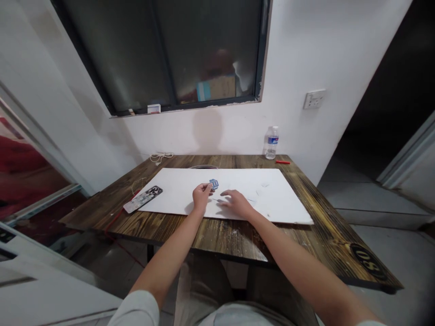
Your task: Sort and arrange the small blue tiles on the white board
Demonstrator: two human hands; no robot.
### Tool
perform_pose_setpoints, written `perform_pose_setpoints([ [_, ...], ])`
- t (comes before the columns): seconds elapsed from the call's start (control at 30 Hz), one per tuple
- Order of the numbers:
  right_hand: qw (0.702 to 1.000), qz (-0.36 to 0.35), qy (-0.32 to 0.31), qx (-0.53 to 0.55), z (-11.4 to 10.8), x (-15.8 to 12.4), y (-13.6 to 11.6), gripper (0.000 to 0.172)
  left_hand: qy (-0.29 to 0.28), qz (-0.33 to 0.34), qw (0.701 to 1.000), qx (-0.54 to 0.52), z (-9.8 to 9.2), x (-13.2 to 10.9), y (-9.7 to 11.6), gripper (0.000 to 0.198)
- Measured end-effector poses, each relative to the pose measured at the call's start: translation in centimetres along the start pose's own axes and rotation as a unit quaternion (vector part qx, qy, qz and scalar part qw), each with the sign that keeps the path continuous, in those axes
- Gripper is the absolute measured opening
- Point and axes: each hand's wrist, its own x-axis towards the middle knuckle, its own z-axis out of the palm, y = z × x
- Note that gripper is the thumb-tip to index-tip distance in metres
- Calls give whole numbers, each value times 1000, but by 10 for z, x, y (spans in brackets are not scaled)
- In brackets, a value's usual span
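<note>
1. On the near half of the white sheet (272, 199), head view: your left hand (201, 194) pinches a small blue piece (214, 184) between thumb and fingertips, with the other fingers curled in. The piece sits at the very tips of the fingers, above the middle of the sheet. Whether it clears the paper or touches it cannot be told. A tip grip of this kind seems suited to so small and flat a thing.
2. Just beside it, your right hand (237, 203) lies palm down on the sheet, fingers loosely spread and grasping nothing that shows. Laid flat like this, it probably pins the paper in place. A thin dark line on the sheet between the two hands is too fine to identify.
3. The sheet covers the middle of the wooden table (322, 235), its long edge running along the near edge. Its pale surface likely serves to make small parts easy to see.
4. At the sheet's left edge a phone (143, 198) lies with its back up, within reach of the left hand. A red cord (117, 217) passes near it and drops over the table's edge.
5. Along the far wall stand a water bottle (272, 142), upright, and a red pen (282, 162) beside it. A white cable (161, 157) lies farther left. All three are well apart from your hands, seemingly set out of the way.
</note>
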Motion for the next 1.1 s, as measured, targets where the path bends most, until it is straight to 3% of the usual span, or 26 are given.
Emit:
perform_pose_setpoints([
  [0.13,974,-138,-136,-116,-1,-4,-8,41,52,-4,998,-19,-4,3,-2,34],
  [0.3,964,-173,-158,-126,-7,-4,-9,13,40,-6,999,-7,-3,1,-3,35],
  [0.47,970,-158,-117,-143,-3,-4,-7,26,29,-5,1000,-5,-3,0,-2,33],
  [0.67,963,-136,-126,-194,-4,-4,-11,16,21,-19,1000,0,-2,0,-2,34],
  [0.87,967,-93,-97,-215,-5,-5,-14,23,1,-24,1000,12,-1,1,-6,36],
  [1.0,992,-31,-24,-124,-6,-4,-9,22,-20,-31,999,14,0,1,-7,39],
  [1.1,998,27,48,-14,-6,0,-3,9,-35,-32,999,15,0,2,-8,40],
])
